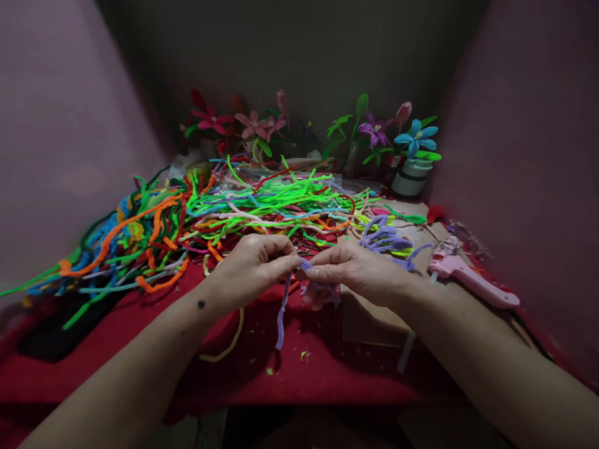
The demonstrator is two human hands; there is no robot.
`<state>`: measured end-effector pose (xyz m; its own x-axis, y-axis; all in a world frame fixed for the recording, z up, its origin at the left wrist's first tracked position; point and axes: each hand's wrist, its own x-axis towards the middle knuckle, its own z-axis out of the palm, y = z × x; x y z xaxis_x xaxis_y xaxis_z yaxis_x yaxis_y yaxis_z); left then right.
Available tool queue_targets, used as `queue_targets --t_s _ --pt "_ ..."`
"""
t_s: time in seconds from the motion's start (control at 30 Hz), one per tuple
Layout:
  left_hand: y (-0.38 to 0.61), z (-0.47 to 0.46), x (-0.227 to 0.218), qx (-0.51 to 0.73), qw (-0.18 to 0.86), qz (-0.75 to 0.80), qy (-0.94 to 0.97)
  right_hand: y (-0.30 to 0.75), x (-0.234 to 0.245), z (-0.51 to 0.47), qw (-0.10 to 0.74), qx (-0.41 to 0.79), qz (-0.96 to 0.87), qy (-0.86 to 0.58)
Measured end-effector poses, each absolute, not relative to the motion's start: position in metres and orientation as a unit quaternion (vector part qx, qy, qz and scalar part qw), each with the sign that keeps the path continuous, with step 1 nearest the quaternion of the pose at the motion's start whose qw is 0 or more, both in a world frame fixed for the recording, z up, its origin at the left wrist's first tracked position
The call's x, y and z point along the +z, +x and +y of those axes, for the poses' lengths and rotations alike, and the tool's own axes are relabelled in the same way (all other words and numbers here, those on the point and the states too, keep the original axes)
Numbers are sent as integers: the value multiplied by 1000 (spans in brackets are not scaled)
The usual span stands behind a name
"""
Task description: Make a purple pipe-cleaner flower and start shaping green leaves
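Note:
Between the fingertips of both hands is a purple pipe cleaner (281, 318), one end hanging down toward the red cloth. My left hand (255, 265) pinches it near the top. My right hand (350, 268) pinches the bunched purple part close beside, the two hands almost touching. Part of the purple piece is hidden behind the right fingers. Just past my right hand lies a bundle of looped purple pipe cleaners (384, 237) on brown cardboard (369, 318).
A large heap of coloured pipe cleaners (271, 199) spreads behind my hands and leftward. A pink glue gun (472, 277) lies at right. Pipe-cleaner flowers stand along the back, a blue one (415, 138) in a jar (412, 178). Red cloth (224, 386) covers the table.

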<state>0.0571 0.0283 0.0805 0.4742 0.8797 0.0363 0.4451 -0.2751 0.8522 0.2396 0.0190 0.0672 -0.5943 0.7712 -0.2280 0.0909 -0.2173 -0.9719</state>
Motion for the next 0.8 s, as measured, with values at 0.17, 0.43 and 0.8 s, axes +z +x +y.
queue_targets --t_s 0.17,0.43,0.8 --pt "60 29 78 290 465 457 700 229 58 18 309 670 -534 -412" --pt "67 24 65 395 326 445 735 227 50 16 342 739 -434 -386" --pt "64 35 61 376 595 388 595 226 49 16 343 714 -464 -396"
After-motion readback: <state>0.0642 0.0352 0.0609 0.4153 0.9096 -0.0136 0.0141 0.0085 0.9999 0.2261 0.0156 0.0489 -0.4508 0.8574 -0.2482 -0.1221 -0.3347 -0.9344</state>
